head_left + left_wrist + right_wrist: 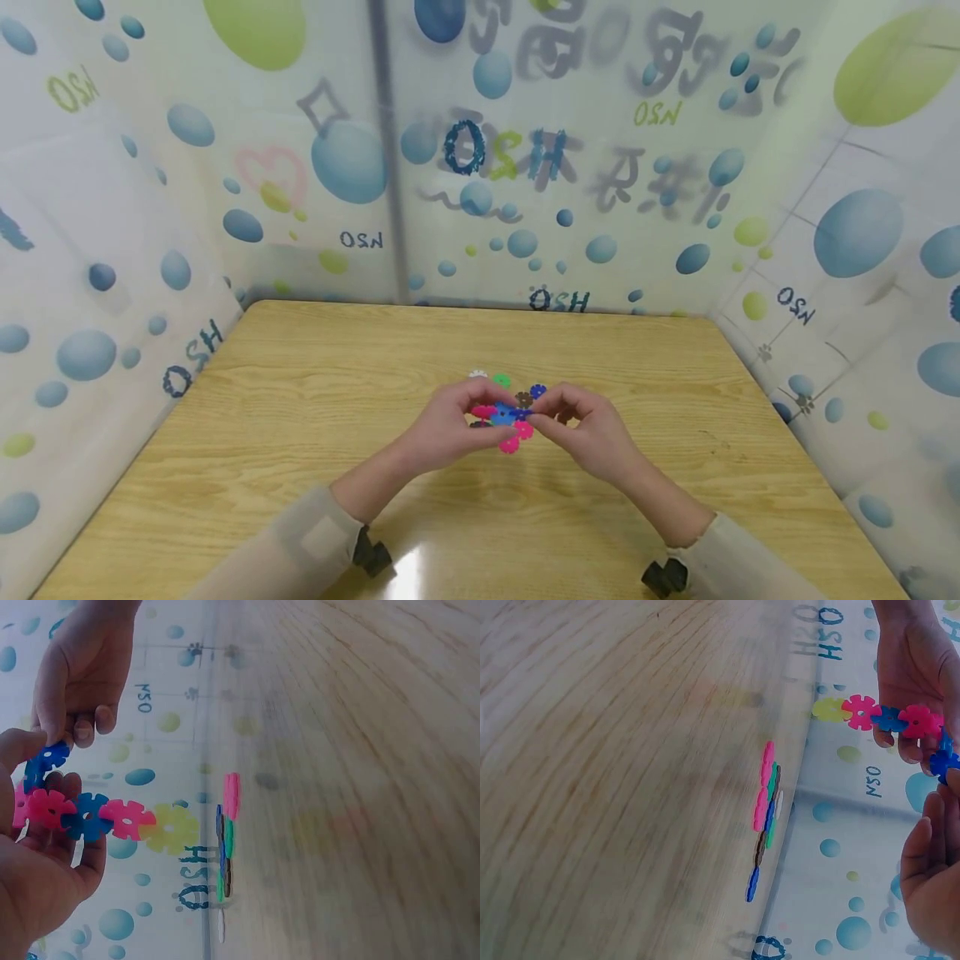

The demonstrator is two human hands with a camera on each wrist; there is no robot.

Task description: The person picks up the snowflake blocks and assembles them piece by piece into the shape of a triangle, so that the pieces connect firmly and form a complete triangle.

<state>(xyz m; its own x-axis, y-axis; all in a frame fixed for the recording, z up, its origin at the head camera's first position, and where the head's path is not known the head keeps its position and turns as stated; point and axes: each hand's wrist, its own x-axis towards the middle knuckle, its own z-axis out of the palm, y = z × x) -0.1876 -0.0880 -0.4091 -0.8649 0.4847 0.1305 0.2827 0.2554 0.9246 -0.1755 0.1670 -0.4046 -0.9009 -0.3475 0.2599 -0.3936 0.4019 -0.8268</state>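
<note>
My left hand [448,423] holds a short chain of interlocking notched plastic discs above the table. In the left wrist view the chain has a pink disc [51,808], a blue disc [88,816], another pink disc [127,819] and a yellow disc [172,829] at its far end. A blue disc [943,763] stands at the near end, between the two hands. Thumb and fingertips of my right hand [590,427] pinch this end piece, partly covering it.
Loose notched discs lie on the wooden table [337,367] beneath and behind the hands: pink [509,445], brown [523,400], blue [538,390], green [502,381] and white [478,375]. A patterned curtain [570,233] surrounds the table's back and sides.
</note>
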